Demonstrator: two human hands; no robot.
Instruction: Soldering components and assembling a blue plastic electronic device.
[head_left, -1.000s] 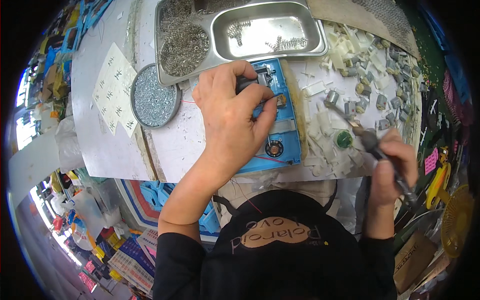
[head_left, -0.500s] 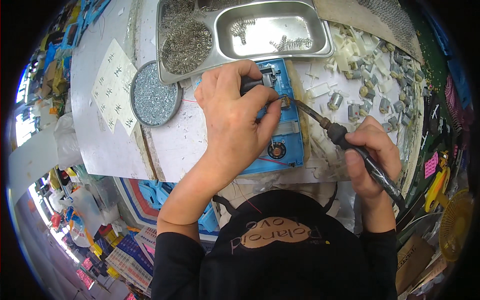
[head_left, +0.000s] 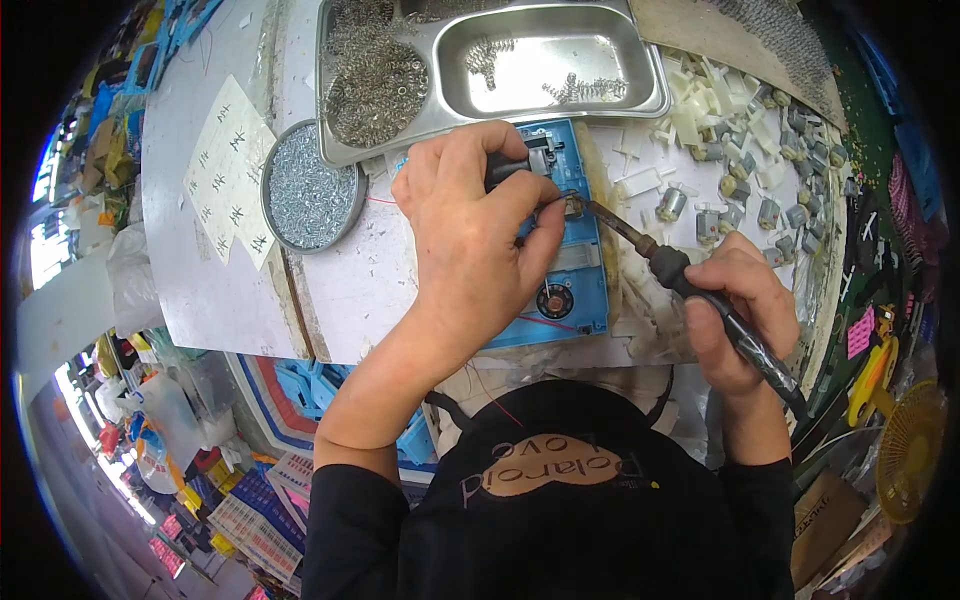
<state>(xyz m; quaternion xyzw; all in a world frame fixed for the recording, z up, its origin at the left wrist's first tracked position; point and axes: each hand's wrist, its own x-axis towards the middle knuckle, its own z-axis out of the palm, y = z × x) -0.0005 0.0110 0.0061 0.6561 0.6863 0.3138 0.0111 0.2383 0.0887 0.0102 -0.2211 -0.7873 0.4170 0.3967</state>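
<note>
My right hand (head_left: 742, 312) grips the dark handle of a soldering iron (head_left: 728, 325). The iron's tip meets a small metal part near the right edge of a blue plastic housing (head_left: 592, 318). Over the housing's left side lies my left hand (head_left: 470, 205), thumb and forefinger pinched close to that tip. What they pinch is too small to make out. A dark rounded thing (head_left: 503, 170) shows between its curled fingers and the forefinger, mostly hidden. Lower on the housing sits a round black part (head_left: 553, 301) with a copper-coloured centre, a red wire beside it.
A steel tray (head_left: 432, 118) of metal springs stands at the back, beside a round dish (head_left: 362, 205) of small screws. Small motors (head_left: 672, 203) and white plastic parts (head_left: 640, 182) crowd the right side. A marked paper sheet (head_left: 228, 165) lies left. More blue housings (head_left: 305, 385) sit below the table edge.
Both hands hold nearly the same pose. The soldering iron has shifted very slightly left, its tip still at the small metal part.
</note>
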